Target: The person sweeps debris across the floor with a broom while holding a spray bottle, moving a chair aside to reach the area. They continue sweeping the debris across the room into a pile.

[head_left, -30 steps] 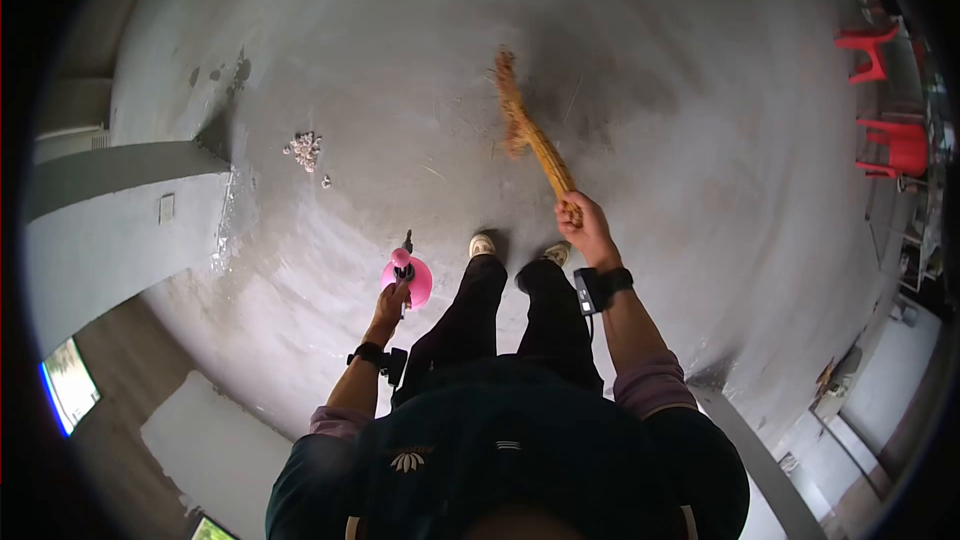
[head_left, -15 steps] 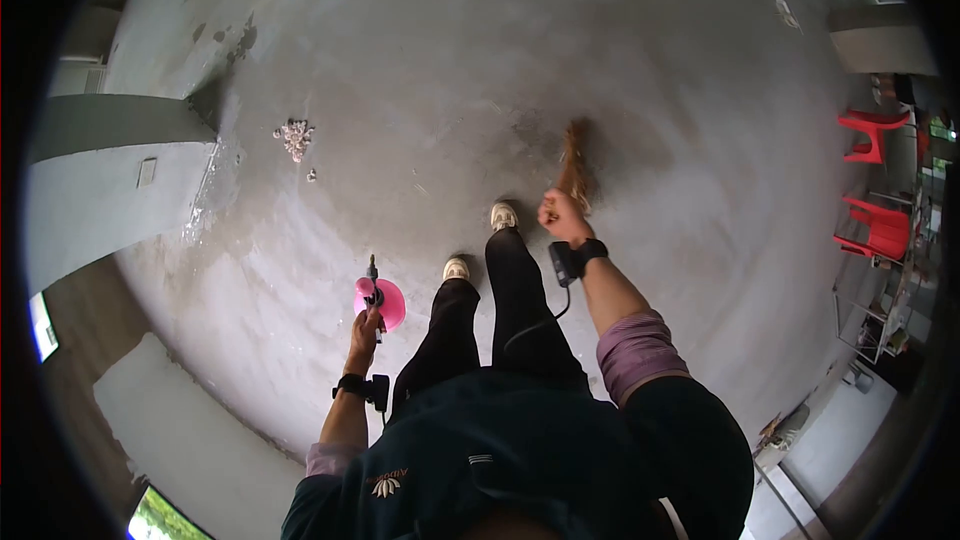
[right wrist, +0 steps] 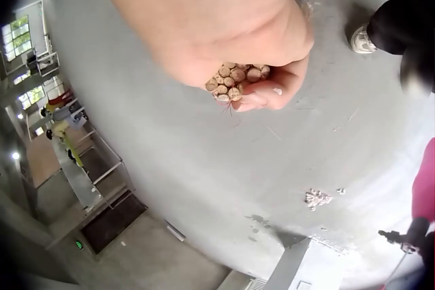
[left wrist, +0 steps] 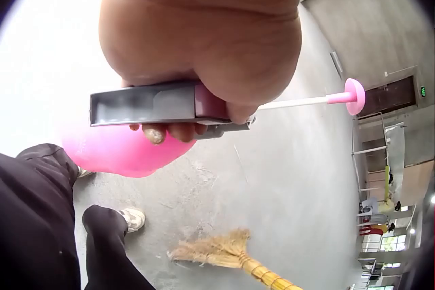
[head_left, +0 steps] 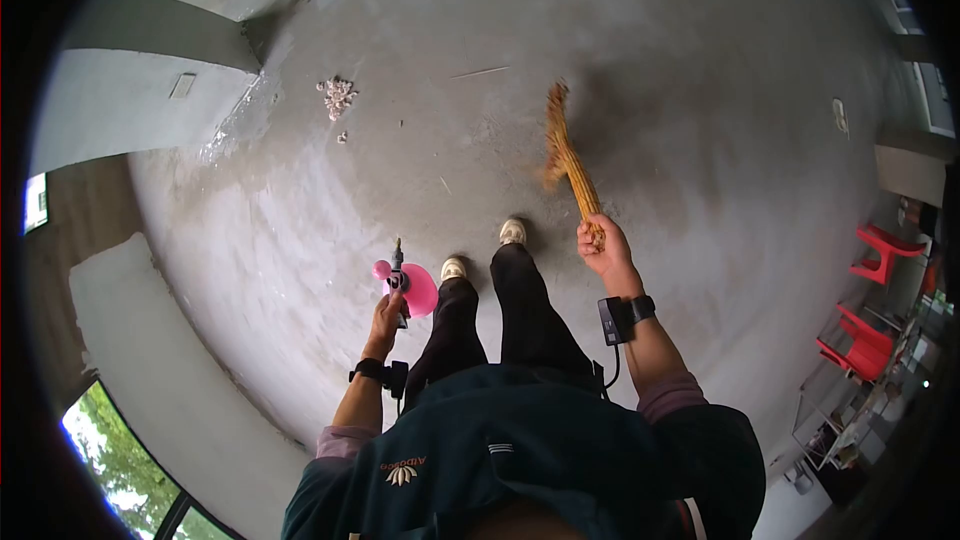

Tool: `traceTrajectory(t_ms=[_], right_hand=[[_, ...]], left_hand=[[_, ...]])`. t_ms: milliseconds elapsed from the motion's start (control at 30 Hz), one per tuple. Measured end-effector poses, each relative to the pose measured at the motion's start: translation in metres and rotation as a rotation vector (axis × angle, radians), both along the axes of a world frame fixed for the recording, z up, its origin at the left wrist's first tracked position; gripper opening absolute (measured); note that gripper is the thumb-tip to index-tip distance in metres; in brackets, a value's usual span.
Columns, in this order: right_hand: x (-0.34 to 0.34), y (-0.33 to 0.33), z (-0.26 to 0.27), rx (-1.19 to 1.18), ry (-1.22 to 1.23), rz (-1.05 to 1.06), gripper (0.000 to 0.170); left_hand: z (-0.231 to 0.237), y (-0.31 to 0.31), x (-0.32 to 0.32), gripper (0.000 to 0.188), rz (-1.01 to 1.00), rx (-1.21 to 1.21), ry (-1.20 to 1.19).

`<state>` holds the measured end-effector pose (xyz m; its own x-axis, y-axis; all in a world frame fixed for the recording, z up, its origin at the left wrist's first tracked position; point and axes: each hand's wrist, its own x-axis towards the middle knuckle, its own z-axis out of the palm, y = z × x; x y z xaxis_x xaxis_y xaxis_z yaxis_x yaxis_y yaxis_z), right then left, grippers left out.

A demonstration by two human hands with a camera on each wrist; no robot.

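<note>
My left hand (head_left: 383, 326) grips the dark handle of a pink pump sprayer (head_left: 424, 292), carried at my left side. In the left wrist view the fingers curl round the grey handle, and a white rod with a pink knob (left wrist: 354, 97) extends to the right. My right hand (head_left: 612, 258) holds a straw hand broom (head_left: 572, 168) by its bound handle, bristles pointing forward over the floor. From the right wrist, the cut stalk ends of the broom handle (right wrist: 231, 82) show inside the curled fingers, while its bristles are hidden behind the hand.
A small heap of pale pieces (head_left: 337, 97) lies on the grey concrete floor (head_left: 440, 30), front left. A thin stalk (head_left: 480, 71) lies ahead. A white pillar (head_left: 165, 90) rises at the left. Red plastic stools (head_left: 862, 345) and a metal rack (head_left: 822, 430) are at the right.
The broom swung in towards my right foot, its bristles blurred, then back out forward. My feet have stepped and the view has turned. The sprayer stays in my left hand.
</note>
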<state>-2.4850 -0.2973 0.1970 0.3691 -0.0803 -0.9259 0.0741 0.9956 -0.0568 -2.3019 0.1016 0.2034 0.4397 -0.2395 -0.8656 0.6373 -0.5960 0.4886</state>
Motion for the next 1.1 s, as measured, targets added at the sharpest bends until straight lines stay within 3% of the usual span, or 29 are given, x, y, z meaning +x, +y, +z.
traceTrajectory(t_ms=[133,233,333,433,533,700,867,1033,1100], right_hand=[[0.013,0.001,-0.057,0.152,0.105,0.021,0.013],[0.067,0.012,-0.098,0.207,0.058,0.047,0.016],[0.137,0.014,-0.108,0.208,-0.152,0.120,0.016],[0.170,-0.005,-0.115,0.291,-0.264,0.061,0.019],[0.175,-0.016,-0.113,0.207,-0.390,0.137,0.019],[0.145,0.014,-0.050,0.049,-0.216,0.442,0.019],[0.118,0.055,-0.047,0.306,-0.115,0.694,0.019],[0.158,0.114,-0.111,0.373,-0.081,0.911,0.023],[0.176,0.104,-0.150,0.526,-0.080,0.750,0.027]], left_hand=[[-0.002,-0.002,-0.006,0.036,0.023,0.015,-0.008],[-0.007,0.002,-0.010,0.036,0.045,0.025,-0.024],[-0.012,0.010,-0.013,0.037,0.085,0.050,-0.029],[-0.005,0.018,-0.018,0.038,0.150,0.080,-0.027],[-0.001,0.027,-0.017,0.039,0.210,0.115,-0.039],[-0.009,0.055,-0.020,0.038,0.288,0.128,-0.031],[-0.029,0.080,-0.024,0.034,0.396,0.124,0.009],[-0.030,0.096,-0.026,0.036,0.447,0.105,-0.026],[-0.030,0.104,-0.028,0.036,0.462,0.109,-0.035]])
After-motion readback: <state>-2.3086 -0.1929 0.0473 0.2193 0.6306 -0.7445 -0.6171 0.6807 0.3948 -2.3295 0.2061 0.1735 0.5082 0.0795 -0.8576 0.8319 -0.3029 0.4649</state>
